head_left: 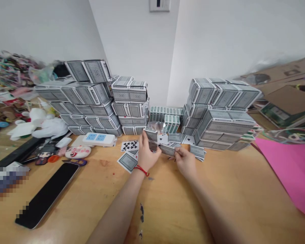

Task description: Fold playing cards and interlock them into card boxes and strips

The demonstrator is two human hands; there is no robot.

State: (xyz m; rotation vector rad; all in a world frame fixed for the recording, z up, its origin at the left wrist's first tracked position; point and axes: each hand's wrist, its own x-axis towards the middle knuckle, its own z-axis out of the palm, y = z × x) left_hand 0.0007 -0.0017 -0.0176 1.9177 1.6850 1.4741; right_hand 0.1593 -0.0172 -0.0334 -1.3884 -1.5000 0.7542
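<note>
the right hand point(185, 160) pinches a grey, finely patterned playing card point(167, 150).

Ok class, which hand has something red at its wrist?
The left hand, holding cards: a red cord circles its wrist; the right hand wears none.

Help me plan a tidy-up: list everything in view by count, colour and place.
Card blocks: many, grey, back left and right
Small stacks: at least two, green, back centre
Loose cards: several, grey or white, centre
Held cards: count unclear, grey, centre
Power strip: one, white, left
Phone: one, black, front left
Trinkets: several, multicoloured, left
White shapes: several, white, left
Pixelated item: one, bluish, left edge
Clutter: many, multicoloured, far left
Pink sheet: one, pink, right
Cardboard: count unclear, brown, back right
Wall plate: one, white, top
Table: one, light brown, beneath
Bracelet: one, red, centre
Left hand: one, bare, centre
Right hand: one, bare, centre
</note>
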